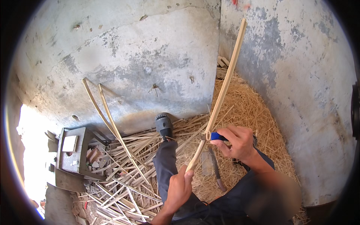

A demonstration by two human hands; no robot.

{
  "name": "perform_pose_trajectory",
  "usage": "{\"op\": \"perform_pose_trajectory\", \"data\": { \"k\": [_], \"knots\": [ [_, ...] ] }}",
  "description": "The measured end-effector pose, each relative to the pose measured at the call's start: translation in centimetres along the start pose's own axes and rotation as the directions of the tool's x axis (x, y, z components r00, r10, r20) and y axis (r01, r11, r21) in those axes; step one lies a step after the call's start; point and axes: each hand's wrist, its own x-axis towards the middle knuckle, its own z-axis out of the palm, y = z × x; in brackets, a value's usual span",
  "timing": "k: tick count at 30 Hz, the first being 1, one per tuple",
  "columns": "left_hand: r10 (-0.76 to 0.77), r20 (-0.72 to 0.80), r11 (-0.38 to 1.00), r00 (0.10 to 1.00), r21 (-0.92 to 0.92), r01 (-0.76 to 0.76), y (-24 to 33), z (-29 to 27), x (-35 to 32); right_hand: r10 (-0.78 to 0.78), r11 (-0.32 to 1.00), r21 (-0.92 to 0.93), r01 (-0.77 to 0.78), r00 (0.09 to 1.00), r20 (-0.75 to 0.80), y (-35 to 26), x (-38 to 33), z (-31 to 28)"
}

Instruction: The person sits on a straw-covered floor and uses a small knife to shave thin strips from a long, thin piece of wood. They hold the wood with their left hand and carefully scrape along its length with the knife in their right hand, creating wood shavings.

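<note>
A long, pale bamboo strip (225, 88) slants up and away to the right across the middle of the view. My left hand (178, 190) is closed around its lower, near end. Closed on the blue handle of a small knife (218, 137), my right hand (240, 144) is just right of the strip. The knife's short dark blade lies across the strip, about a third of the way up. A small curl of shaving shows where blade and strip meet. Most of the blade is hidden behind the strip and the curl.
Loose strips (127, 187) litter the floor at left, and a heap of shavings (258, 116) fills the right corner. Two bent strips (112, 125) lean on the wall. A wooden box (71, 167) stands left. A curved dark tool (215, 165) lies below my right hand.
</note>
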Motion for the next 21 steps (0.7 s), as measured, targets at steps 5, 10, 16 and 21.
{"op": "perform_pose_trajectory", "data": {
  "k": [5,10,16,21],
  "knots": [
    [-0.012,0.003,0.999,1.0,0.038,0.011,-0.6,-0.6,-1.0,0.02,1.0,0.015,-0.021,1.0,0.015,0.4,0.2,0.0],
    [-0.056,0.021,0.997,0.998,0.055,0.055,-1.4,-1.0,-2.0,0.034,0.999,0.035,-0.034,0.999,0.023,1.1,0.0,0.5],
    [-0.091,0.029,0.992,0.995,0.088,0.089,-1.7,-1.3,-2.9,0.101,0.994,0.045,-0.101,0.995,0.004,2.0,0.1,0.9],
    [-0.094,0.034,0.99,0.995,0.109,0.09,-2.8,-1.4,-4.0,0.102,0.992,0.086,-0.094,0.991,-0.09,4.4,0.3,1.9]
  ]
}}
